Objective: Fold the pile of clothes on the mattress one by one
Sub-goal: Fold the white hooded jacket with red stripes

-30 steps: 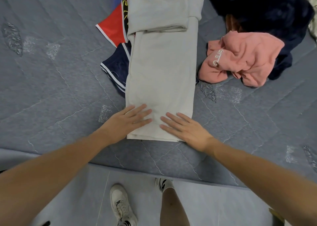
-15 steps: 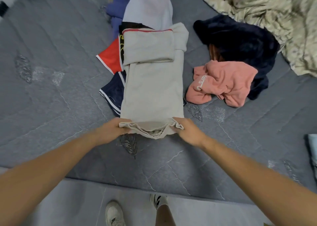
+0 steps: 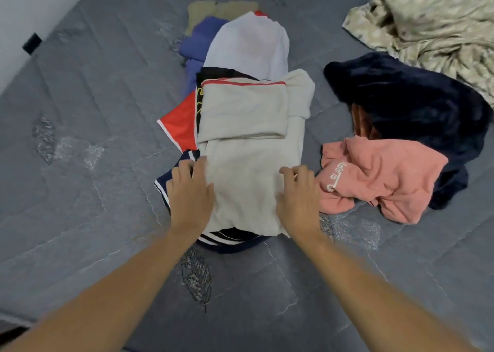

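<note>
We count two hands, both on one beige garment (image 3: 248, 170). The left hand (image 3: 191, 194) lies on its left edge with fingers fairly straight, thumb on the cloth. The right hand (image 3: 299, 196) sits at its right edge, fingertips bent down onto the fabric; we cannot tell if it pinches the cloth or only presses.

The beige garment is folded into a long strip, long axis running 6 to 12 o'clock, near end by the wrists, far end pointing away. One extra fold with a thin red line along its top edge lies across its far half.

It sits on top of a stack at the middle of the grey mattress (image 3: 88, 218). Under it we see one red piece (image 3: 179, 127) at 9 o'clock, one navy piece with white stripes (image 3: 230, 240) at 6 o'clock, and one black piece peeking out at 11. Beyond at 12: one white garment (image 3: 248, 47), one blue garment (image 3: 199, 41), one tan piece.

At 3 o'clock, just beside the stack: one crumpled pink garment (image 3: 382, 178), touching one dark navy fleece (image 3: 409, 103). At 1 o'clock, one patterned beige sheet (image 3: 433, 28).
</note>
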